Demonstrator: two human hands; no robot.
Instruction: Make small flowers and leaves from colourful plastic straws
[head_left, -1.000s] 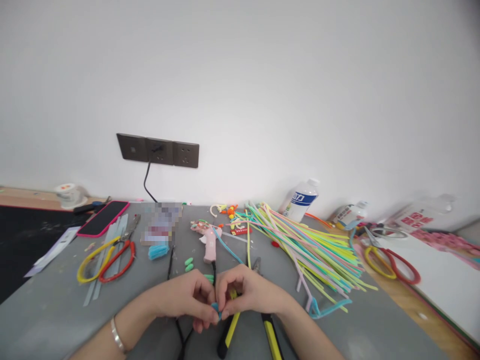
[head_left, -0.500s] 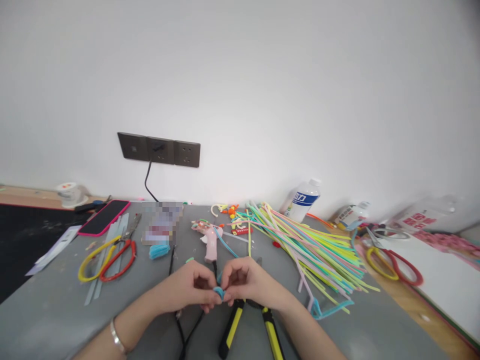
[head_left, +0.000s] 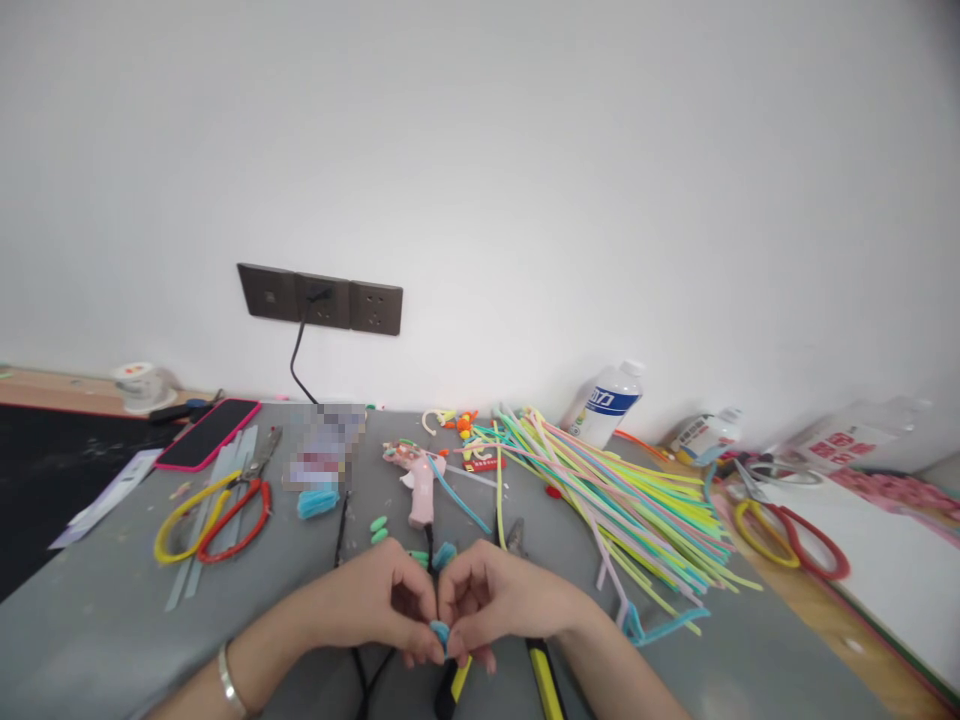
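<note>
Blue piece: I see this small fuzzy piece low between both hands, partly hidden.
Left hand: on my feed, its thumb and fingers are pinched together on the blue piece.
Right hand: its fingers close on the piece's other side, no gap showing.
Fingertip work: I judge this to be a shaping step; the next move likely calls for a light, even pinch.
Glue gun: pink, on the tabletop beyond the hands.
Pipe cleaners: fanned out toward the right.
</note>
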